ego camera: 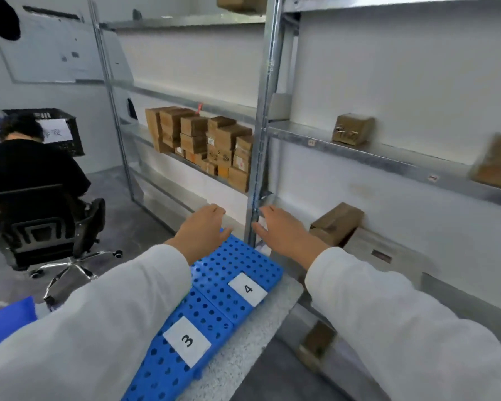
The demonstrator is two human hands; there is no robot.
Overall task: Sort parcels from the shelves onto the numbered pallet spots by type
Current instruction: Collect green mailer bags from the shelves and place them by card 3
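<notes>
A blue perforated pallet (pixel 214 308) lies on the floor below me, with white labels "3" (pixel 187 340) and "4" (pixel 248 289). My left hand (pixel 204 231) and my right hand (pixel 284 234) both reach forward above the pallet's far end, palms down, fingers relaxed, holding nothing. A stack of several brown cardboard parcels (pixel 203 143) fills the middle shelf to the left of the shelf post. Single brown parcels sit on the right-hand shelves: one (pixel 352 129) at mid height, one (pixel 334 224) lower down just right of my right hand, and a blurred one (pixel 496 162) at the right edge.
A metal shelf post (pixel 262 134) stands straight ahead between my hands. A person in black sits on an office chair (pixel 41 227) at the left, with a black crate (pixel 55 128) behind. A small brown parcel (pixel 315 344) lies on the floor near the lowest shelf.
</notes>
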